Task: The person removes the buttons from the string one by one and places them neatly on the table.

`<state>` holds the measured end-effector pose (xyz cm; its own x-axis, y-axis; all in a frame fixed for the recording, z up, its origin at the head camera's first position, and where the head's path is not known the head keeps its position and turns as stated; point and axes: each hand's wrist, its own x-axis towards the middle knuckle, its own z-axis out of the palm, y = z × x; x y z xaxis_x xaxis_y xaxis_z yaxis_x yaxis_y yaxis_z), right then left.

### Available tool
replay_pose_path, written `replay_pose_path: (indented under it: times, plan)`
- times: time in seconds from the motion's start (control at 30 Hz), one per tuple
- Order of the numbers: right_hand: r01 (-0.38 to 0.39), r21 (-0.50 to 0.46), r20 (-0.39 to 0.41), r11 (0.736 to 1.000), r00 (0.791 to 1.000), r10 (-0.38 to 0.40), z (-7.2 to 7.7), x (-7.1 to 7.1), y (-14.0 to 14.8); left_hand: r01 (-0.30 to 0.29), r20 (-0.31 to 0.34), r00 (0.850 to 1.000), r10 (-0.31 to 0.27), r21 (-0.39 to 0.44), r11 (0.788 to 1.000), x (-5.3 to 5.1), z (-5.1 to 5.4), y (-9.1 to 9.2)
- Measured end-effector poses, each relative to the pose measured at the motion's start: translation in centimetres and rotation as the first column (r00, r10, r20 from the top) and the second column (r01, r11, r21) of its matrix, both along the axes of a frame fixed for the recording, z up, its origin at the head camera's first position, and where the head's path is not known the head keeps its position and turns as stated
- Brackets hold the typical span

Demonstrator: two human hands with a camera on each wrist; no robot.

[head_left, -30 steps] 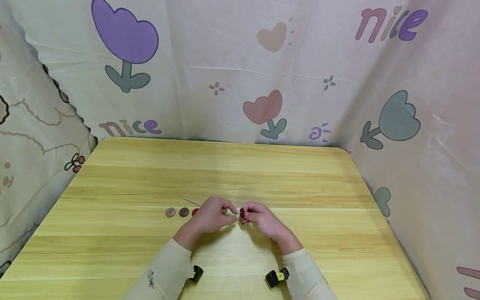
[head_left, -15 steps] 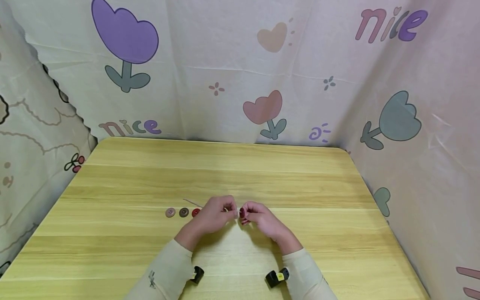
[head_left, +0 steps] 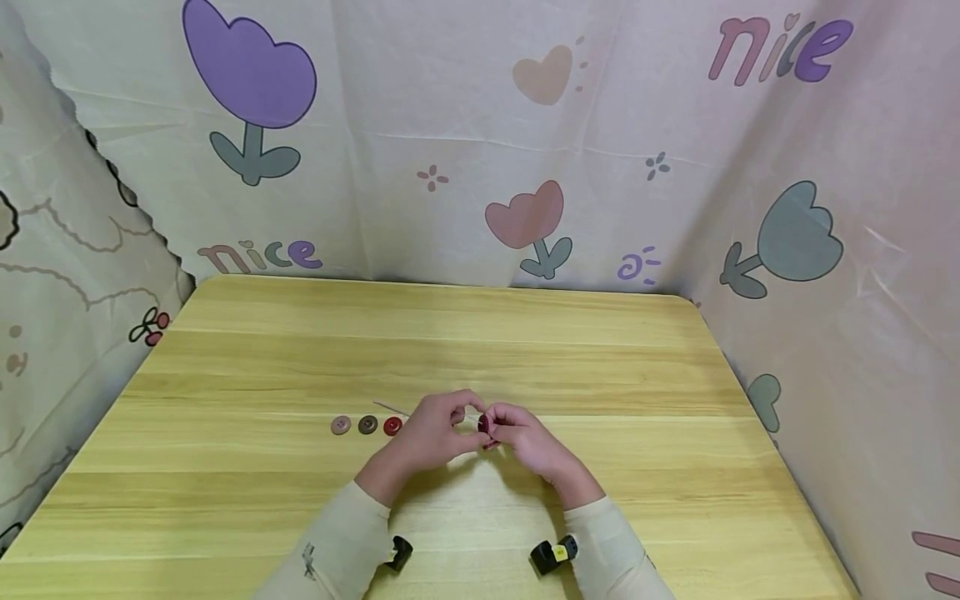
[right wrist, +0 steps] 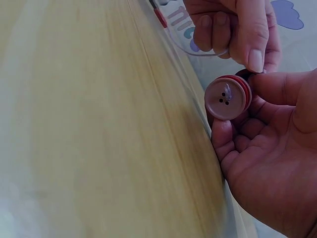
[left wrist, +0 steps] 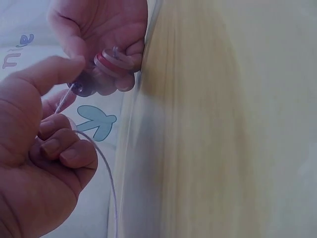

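My right hand (head_left: 536, 442) pinches a dark red button (head_left: 483, 424) between thumb and fingers. Below it, in the same hand, hang stacked buttons on a string: a pinkish four-hole button (right wrist: 219, 105) in front, with a knot on its face, and a red button (right wrist: 246, 89) behind. The pale string (left wrist: 111, 181) comes out of the dark button and passes through the curled lower fingers of my left hand (head_left: 438, 432). The left thumb reaches to the dark button's edge, its index finger above. Part of the string is hidden by the fingers.
Left of the hands, a row lies on the wooden table (head_left: 420, 342): a pink button (head_left: 341, 425), a brown button (head_left: 367, 425) and a red button (head_left: 393, 426). The string's far end lies behind the left hand. A printed cloth (head_left: 450, 125) hangs beyond the table.
My left hand has moved right, from pinching the string beside the dark red button to reaching that button. The string's loose end has slid slightly right. The right hand has stayed put.
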<state>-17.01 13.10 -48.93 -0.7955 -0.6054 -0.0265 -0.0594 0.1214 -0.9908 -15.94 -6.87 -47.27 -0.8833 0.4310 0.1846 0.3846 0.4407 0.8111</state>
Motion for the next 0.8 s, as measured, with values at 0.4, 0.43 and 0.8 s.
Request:
replay_pose_path:
  times: [0.4, 0.43, 0.8]
  plan:
    - [0.002, -0.024, 0.022, 1.000, 1.000, -0.001, 0.2, 0.3, -0.1, -0.041, -0.016, 0.999, 0.041, -0.031, 0.999, 0.0, -0.1, -0.4]
    - [0.002, -0.023, 0.028, 1.000, 1.000, -0.001, 0.2, 0.3, -0.1, -0.045, -0.011, 0.999, 0.045, -0.034, 0.998, 0.0, -0.1, -0.5]
    - [0.005, -0.011, 0.039, 1.000, 0.999, -0.005, 0.3, 0.3, 0.0, -0.094, 0.039, 0.995, 0.096, -0.060, 0.994, 0.1, 0.3, -1.8]
